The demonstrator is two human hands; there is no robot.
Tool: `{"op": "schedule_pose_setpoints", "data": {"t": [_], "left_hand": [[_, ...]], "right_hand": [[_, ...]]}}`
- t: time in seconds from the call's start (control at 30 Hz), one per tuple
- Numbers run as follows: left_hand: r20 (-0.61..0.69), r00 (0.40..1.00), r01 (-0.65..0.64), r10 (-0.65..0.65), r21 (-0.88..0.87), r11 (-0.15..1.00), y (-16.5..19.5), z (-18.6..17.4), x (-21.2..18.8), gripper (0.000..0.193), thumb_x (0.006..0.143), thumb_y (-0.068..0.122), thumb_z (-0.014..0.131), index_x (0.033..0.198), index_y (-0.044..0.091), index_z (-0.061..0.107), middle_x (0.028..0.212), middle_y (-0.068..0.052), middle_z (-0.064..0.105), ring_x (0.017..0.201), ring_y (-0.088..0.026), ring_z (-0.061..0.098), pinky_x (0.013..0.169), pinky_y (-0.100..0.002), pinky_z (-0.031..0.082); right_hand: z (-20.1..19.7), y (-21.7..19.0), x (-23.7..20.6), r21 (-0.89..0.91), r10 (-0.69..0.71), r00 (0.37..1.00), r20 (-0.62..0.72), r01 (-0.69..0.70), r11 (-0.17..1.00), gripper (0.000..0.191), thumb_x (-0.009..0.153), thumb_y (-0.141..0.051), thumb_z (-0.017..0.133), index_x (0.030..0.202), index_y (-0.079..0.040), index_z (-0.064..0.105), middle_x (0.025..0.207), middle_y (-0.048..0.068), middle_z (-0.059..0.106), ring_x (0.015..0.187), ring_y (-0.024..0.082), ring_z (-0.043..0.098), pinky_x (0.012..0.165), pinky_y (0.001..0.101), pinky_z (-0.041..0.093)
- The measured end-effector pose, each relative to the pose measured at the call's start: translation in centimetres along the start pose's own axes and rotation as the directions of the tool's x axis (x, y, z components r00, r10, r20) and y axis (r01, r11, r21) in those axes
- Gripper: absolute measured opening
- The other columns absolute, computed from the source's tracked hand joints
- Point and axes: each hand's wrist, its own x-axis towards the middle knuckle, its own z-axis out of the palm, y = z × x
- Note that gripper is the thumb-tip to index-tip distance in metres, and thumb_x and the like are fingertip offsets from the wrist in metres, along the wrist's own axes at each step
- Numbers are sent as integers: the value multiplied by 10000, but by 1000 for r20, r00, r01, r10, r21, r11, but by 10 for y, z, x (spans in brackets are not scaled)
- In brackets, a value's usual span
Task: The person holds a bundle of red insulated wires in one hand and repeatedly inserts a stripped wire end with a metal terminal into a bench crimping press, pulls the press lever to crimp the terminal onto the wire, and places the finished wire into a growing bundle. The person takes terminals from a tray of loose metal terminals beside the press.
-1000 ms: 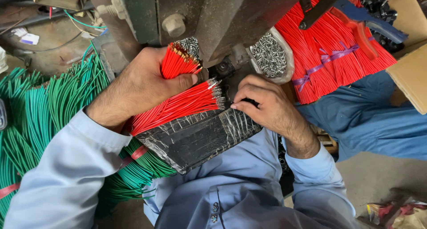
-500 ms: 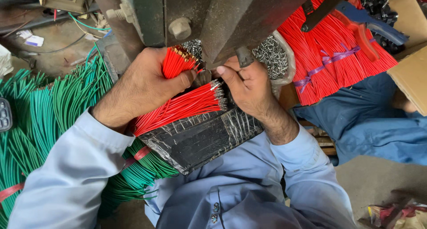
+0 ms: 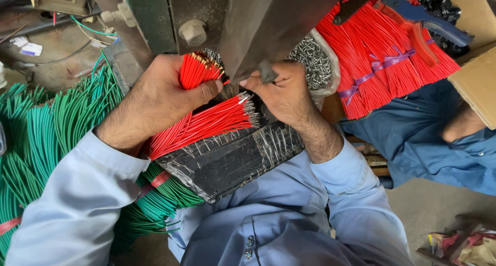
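Note:
My left hand [image 3: 155,98] grips a bunch of short red wires [image 3: 195,69] with bare copper ends, held upright beside the dark metal press [image 3: 258,23]. A second bunch of red wires with metal terminals [image 3: 206,122] lies flat on a black tape-wrapped tray [image 3: 232,160] just below that hand. My right hand [image 3: 281,90] is pinched shut under the press head, its fingertips at the die; whatever small piece it holds is hidden.
Green wire bundles [image 3: 57,126] fill the left side. A large red wire bundle tied with purple string [image 3: 382,59] lies at the upper right, next to a bag of metal terminals [image 3: 312,57]. Another person in blue clothes [image 3: 439,137] sits at the right.
My right hand has moved up and left from the tray's edge to the press die. My left hand stays on its red wire bunch.

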Motion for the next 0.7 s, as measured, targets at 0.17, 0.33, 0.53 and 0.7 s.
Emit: {"op": "schedule_pose_setpoints", "data": {"t": [0.17, 0.33, 0.53, 0.7], "left_hand": [[-6, 1000, 18, -18, -20, 1000, -2, -1, 0, 164, 936, 170, 692, 968, 15, 732, 725, -14, 710, 692, -64, 628, 633, -294, 548], [27, 998, -50, 52, -68, 996, 0, 0, 1, 163, 950, 160, 706, 981, -1, 707, 763, -29, 686, 731, -79, 617, 660, -300, 541], [25, 998, -61, 59, 124, 990, 1, 9, 0, 214, 863, 134, 757, 1008, 13, 658, 760, -37, 694, 694, -106, 648, 679, -308, 553], [47, 976, -210, 211, -21, 977, 0, 5, 1, 154, 936, 122, 722, 1022, 5, 671, 805, -37, 690, 768, -88, 623, 725, -296, 559]], "right_hand": [[0, -9, 1, -100, -27, 998, 48, 31, 994, 74, 987, -37, 759, 952, 21, 731, 831, 38, 706, 794, 74, 658, 699, 252, 545], [-3, -23, -13, 42, -99, 992, 83, 96, 994, 90, 1015, -21, 706, 1095, 17, 725, 991, 60, 743, 923, 98, 699, 824, 264, 582], [-66, -28, -20, -489, -62, 997, 42, 75, 869, 121, 986, -50, 718, 1101, -33, 754, 1048, 113, 746, 975, 245, 722, 870, 353, 576], [-102, -10, -4, -858, -115, 951, 286, 308, 412, 374, 798, -164, 770, 1145, -24, 763, 1146, 194, 715, 999, 418, 664, 900, 506, 483]]}}
